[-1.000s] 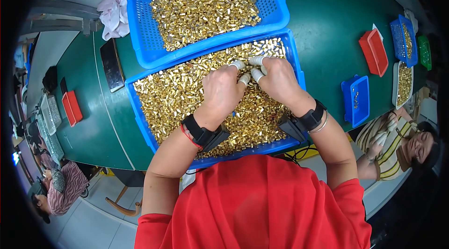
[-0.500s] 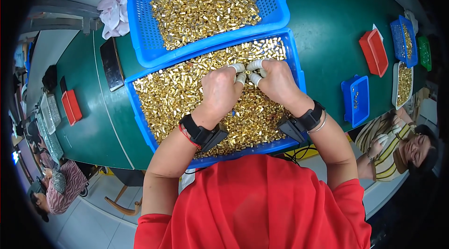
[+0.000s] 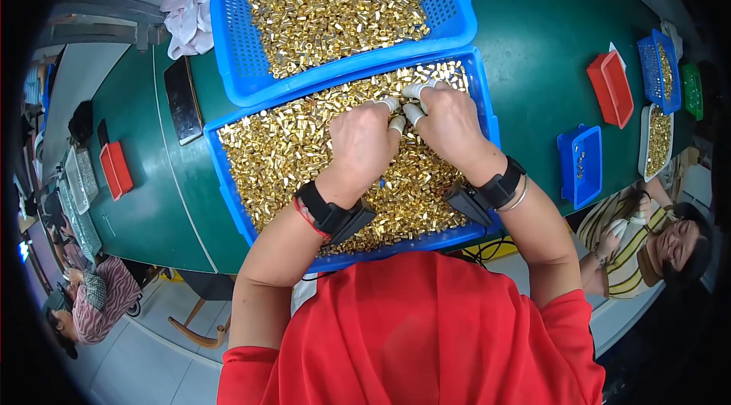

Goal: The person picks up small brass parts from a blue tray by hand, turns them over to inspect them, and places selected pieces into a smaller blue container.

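Green table [image 3: 525, 17] extends left, right and beyond the large blue tray [image 3: 488, 112], my reference for all positions. Tray sits directly in front of me, floor largely covered. Perforated blue basket [image 3: 244, 62]: just beyond the tray, near edge at the tray's far rim, heaped with similar metal pieces. Dark flat device [image 3: 183, 100]: lying just left of the tray's far left corner. Small blue bin [image 3: 589, 186]: right of the tray, apart from it, a few pieces inside. Red container [image 3: 614, 89]: also right of the tray, farther from me than the small bin. My left hand [image 3: 362, 142] and right hand [image 3: 451, 119] are both over the tray, toward its far side and right of its middle, thumbs and forefingers facing each other. Black wrist straps [image 3: 502, 189] on both arms, above the tray's near half. Fingers [image 3: 413, 90] in pale covers; thumb and forefinger narrowly spaced on each hand. Whether either pair pinches a piece, I cannot tell. Brass-coloured pieces [image 3: 285, 165], small and short: loose throughout the tray, around and beneath my fingertips.
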The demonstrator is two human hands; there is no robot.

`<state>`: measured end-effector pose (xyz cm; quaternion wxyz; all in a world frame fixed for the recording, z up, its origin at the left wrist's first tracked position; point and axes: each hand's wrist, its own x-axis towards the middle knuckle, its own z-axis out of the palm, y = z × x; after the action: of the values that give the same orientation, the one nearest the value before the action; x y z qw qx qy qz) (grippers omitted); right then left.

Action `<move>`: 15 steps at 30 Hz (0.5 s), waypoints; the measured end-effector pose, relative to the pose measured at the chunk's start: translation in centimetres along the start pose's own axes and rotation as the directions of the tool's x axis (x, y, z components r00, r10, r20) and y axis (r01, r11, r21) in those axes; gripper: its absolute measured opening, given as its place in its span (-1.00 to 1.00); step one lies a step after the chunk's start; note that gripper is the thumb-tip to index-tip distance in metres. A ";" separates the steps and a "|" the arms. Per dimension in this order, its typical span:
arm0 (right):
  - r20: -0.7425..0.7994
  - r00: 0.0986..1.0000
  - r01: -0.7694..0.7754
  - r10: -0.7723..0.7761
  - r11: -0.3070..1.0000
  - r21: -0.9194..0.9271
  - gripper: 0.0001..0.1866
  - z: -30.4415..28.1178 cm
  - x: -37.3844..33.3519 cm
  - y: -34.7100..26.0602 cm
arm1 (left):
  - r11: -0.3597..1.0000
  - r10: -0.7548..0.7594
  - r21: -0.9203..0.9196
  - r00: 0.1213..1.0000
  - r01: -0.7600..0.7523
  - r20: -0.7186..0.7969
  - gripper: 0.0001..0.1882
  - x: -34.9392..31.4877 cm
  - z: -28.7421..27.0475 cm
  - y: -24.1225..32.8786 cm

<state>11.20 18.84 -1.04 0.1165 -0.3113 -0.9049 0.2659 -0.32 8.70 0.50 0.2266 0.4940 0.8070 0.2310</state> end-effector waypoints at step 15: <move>0.088 0.996 -0.021 0.009 0.991 0.135 -0.83 -0.4 -0.5 0.1 | 0.996 -0.072 -0.057 0.997 0.070 -0.025 -0.89 -0.1 0.6 -0.6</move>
<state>11.76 18.71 -0.80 0.0957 -0.2977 -0.8866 0.3410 -0.29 8.49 -0.31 0.2375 0.4552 0.8203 0.2521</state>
